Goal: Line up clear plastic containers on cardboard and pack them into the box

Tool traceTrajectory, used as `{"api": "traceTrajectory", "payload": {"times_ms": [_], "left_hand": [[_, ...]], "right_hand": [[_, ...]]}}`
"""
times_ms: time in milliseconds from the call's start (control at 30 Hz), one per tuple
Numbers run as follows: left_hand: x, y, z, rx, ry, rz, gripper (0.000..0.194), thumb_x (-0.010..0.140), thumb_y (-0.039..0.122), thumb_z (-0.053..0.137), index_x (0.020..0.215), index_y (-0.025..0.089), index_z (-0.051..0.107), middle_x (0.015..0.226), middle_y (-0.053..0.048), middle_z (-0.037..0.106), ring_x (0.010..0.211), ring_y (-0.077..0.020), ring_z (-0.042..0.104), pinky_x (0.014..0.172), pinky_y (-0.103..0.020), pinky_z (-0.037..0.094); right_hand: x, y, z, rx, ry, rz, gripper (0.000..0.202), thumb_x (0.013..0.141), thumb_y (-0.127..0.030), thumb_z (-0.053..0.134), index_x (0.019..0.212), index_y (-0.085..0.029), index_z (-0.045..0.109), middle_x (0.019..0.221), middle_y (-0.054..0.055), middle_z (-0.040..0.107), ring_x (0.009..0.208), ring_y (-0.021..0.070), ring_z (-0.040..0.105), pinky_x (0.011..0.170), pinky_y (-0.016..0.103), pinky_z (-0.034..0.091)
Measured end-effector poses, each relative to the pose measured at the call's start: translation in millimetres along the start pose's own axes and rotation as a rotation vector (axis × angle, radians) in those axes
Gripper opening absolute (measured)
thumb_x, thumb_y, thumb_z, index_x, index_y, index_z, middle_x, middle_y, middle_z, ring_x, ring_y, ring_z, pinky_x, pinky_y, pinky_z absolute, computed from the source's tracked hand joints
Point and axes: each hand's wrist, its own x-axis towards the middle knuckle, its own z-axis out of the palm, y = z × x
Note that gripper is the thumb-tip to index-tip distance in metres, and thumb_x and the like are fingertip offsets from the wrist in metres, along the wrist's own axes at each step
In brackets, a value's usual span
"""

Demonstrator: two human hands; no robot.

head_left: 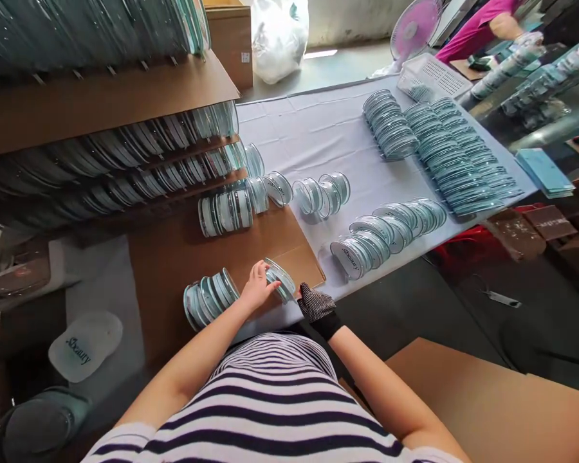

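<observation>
My bare left hand (259,287) is closed around a small stack of round clear-rimmed discs (280,280) at the table's near edge. Beside the right end of that stack is my right hand (316,302), in a dark dotted glove, its fingers bent together; what they hold, if anything, is too small to make out. Left of my left hand, a short row of similar discs (210,297) leans on brown cardboard (174,247). Farther up the cardboard stands another row of discs (226,212).
Long rows of discs fill cardboard layers (110,96) at left. More discs (390,235) lie on the white-covered table (313,132). A white basket (433,77) and pink fan (415,29) are at the back. A person's arm (506,27) shows top right.
</observation>
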Motion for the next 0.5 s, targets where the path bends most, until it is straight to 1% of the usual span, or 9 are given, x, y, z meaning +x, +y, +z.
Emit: {"api": "traceTrajectory", "payload": {"times_ms": [100, 200, 333, 433, 500], "left_hand": [[0.7, 0.4, -0.6, -0.011, 0.016, -0.023, 0.049, 0.086, 0.040, 0.067, 0.125, 0.021, 0.044, 0.152, -0.016, 0.037, 0.147, -0.0312, 0.034, 0.121, -0.051, 0.030], [1.0, 3.3, -2.4, -0.005, 0.004, -0.039, 0.049, 0.086, 0.039, 0.067, 0.125, 0.020, 0.045, 0.152, -0.017, 0.037, 0.147, -0.0318, 0.033, 0.121, -0.051, 0.029], [-0.2, 5.9, -5.1, 0.013, -0.028, -0.030, 0.049, 0.087, 0.042, 0.065, 0.126, 0.021, 0.043, 0.153, -0.016, 0.036, 0.148, -0.0315, 0.031, 0.121, -0.051, 0.029], [-1.0, 7.2, -8.3, 0.037, -0.040, -0.019, 0.047, 0.088, 0.042, 0.064, 0.126, 0.022, 0.043, 0.152, -0.016, 0.037, 0.147, -0.0311, 0.033, 0.121, -0.051, 0.029], [-1.2, 9.0, -10.4, 0.049, -0.062, -0.013, 0.046, 0.088, 0.041, 0.064, 0.125, 0.021, 0.044, 0.151, -0.017, 0.038, 0.147, -0.0314, 0.032, 0.121, -0.050, 0.029]], "right_hand": [[-2.0, 2.9, -1.0, 0.077, -0.002, -0.071, 0.032, 0.104, -0.041, 0.039, 0.109, -0.022, 0.064, 0.100, 0.007, 0.076, 0.089, 0.0200, 0.072, 0.064, 0.025, 0.037], [-2.4, 0.8, -0.7, 0.151, 0.013, -0.073, 0.030, 0.102, -0.043, 0.045, 0.111, -0.023, 0.065, 0.105, 0.006, 0.076, 0.092, 0.0189, 0.072, 0.065, 0.024, 0.037], [3.4, -5.3, 4.4, 0.086, -0.015, -0.007, 0.033, 0.104, -0.037, 0.037, 0.111, -0.021, 0.065, 0.103, 0.010, 0.075, 0.088, 0.0208, 0.072, 0.064, 0.025, 0.037], [12.0, -10.6, 10.8, 0.080, -0.045, -0.008, 0.036, 0.106, -0.032, 0.032, 0.117, -0.019, 0.063, 0.108, 0.013, 0.074, 0.096, 0.0227, 0.071, 0.070, 0.026, 0.041], [18.4, -13.3, 14.0, 0.091, -0.074, -0.029, 0.036, 0.106, -0.031, 0.032, 0.121, -0.019, 0.062, 0.110, 0.014, 0.074, 0.099, 0.0237, 0.071, 0.075, 0.027, 0.044]]}}
